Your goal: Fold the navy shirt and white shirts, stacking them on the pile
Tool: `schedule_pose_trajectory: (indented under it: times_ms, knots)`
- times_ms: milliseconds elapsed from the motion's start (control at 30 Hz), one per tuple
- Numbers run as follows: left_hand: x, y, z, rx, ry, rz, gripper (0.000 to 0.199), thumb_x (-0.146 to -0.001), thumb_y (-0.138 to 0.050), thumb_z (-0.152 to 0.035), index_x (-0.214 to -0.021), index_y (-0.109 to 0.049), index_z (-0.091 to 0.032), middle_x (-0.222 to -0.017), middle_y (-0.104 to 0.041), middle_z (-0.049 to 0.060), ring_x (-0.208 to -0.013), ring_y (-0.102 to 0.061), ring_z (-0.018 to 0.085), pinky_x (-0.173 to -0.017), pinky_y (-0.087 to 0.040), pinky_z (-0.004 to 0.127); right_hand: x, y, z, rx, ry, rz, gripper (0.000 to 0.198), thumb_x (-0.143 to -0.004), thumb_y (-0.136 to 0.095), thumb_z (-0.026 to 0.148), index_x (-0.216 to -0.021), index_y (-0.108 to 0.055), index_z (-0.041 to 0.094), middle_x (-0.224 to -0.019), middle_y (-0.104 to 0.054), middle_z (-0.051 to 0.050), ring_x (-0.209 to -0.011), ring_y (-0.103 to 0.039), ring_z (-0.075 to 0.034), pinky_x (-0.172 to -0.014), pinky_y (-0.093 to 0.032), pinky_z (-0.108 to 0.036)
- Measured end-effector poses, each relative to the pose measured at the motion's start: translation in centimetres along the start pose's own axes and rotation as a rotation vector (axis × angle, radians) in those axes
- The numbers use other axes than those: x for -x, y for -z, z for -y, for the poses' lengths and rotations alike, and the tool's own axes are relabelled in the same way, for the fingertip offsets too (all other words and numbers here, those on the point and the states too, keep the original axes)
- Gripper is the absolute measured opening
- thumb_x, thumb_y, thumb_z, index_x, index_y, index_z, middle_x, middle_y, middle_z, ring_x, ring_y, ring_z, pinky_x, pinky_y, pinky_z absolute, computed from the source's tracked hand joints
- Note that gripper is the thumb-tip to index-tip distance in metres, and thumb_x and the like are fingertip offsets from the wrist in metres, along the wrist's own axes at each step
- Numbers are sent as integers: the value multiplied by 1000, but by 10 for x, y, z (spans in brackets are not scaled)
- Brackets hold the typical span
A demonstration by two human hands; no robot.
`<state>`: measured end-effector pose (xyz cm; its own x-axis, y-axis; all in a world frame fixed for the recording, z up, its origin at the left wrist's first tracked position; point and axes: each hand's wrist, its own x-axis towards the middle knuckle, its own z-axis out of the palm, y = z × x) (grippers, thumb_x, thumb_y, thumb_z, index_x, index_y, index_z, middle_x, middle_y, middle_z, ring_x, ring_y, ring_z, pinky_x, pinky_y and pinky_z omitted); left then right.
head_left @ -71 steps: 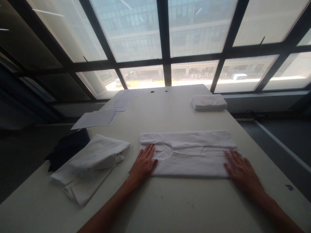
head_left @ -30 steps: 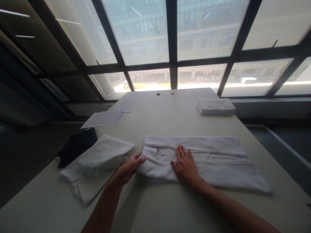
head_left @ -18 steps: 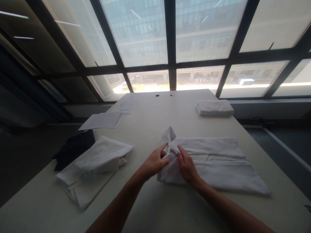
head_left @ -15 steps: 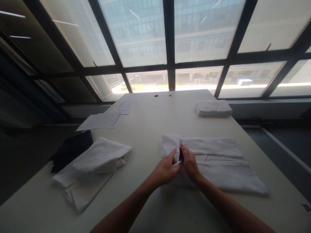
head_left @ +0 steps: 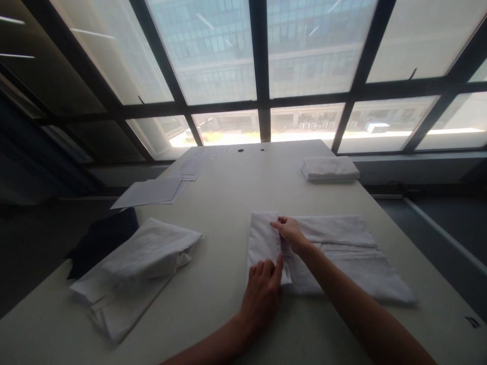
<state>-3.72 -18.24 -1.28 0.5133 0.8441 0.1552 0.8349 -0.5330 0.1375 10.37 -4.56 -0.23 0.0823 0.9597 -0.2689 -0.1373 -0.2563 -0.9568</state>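
A white cloth (head_left: 342, 258) lies flat in front of me, a seam or slit running across its middle. Its left end is turned over into a folded flap (head_left: 262, 238). At the flap's upper right edge, my right hand (head_left: 289, 232) pinches the fabric between thumb and fingers. My left hand (head_left: 264, 289) rests on the lower part of the flap, fingers lying on the cloth and thumb along its edge. The right forearm covers part of the cloth.
A crumpled white cloth (head_left: 140, 253) lies at the left, partly over a dark cloth (head_left: 104, 238). Paper sheets (head_left: 152, 191) sit at the table's left edge. A folded white cloth stack (head_left: 330, 168) stands at the back right of the white table (head_left: 236, 187), before windows.
My hands have moved apart: the left slid down to the flap's near part, the right up to its far edge. The flap now lies flatter. The view has shifted slightly right.
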Motion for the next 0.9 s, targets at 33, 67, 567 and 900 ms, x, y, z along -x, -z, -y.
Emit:
schedule_pose_trajectory:
  times_ms: [33, 67, 567, 900]
  knots:
    - [0, 0, 0, 0, 3, -16, 72, -84, -54, -5, -154, -40, -15, -106, -58, 11, -100, -53, 28, -90, -47, 44, -5, -2, 2, 31, 2, -7, 19, -66, -73, 27, -79, -67, 14, -68, -65, 0, -59, -55, -12, -55, -42, -23]
    - [1, -1, 0, 7, -2, -35, 71, -84, -53, -5, -153, -42, -15, -108, -58, 12, -101, -53, 28, -91, -47, 44, -9, -3, 4, 64, 9, -23, 18, -65, -73, 26, -77, -66, 15, -67, -63, 1, -60, -54, -12, -55, -42, -23]
    - [-12, -10, -20, -102, -192, -123, 73, -86, -35, 0, -159, -28, -7, -163, -29, 20, -154, -16, 34, -121, -24, 58, -20, 26, 11, 512, 305, -186, 56, -73, -65, 22, -127, -52, 14, -76, -62, 1, -70, -59, -18, -67, -46, -28]
    - [-8, -33, -20, -105, -247, 6, 69, -91, -37, -10, -158, -26, -4, -165, -22, 20, -155, -10, 30, -124, -18, 54, -14, 42, -12, 783, 334, -219, 64, -86, -63, 28, -146, -43, 16, -79, -64, 1, -74, -61, -18, -74, -44, -27]
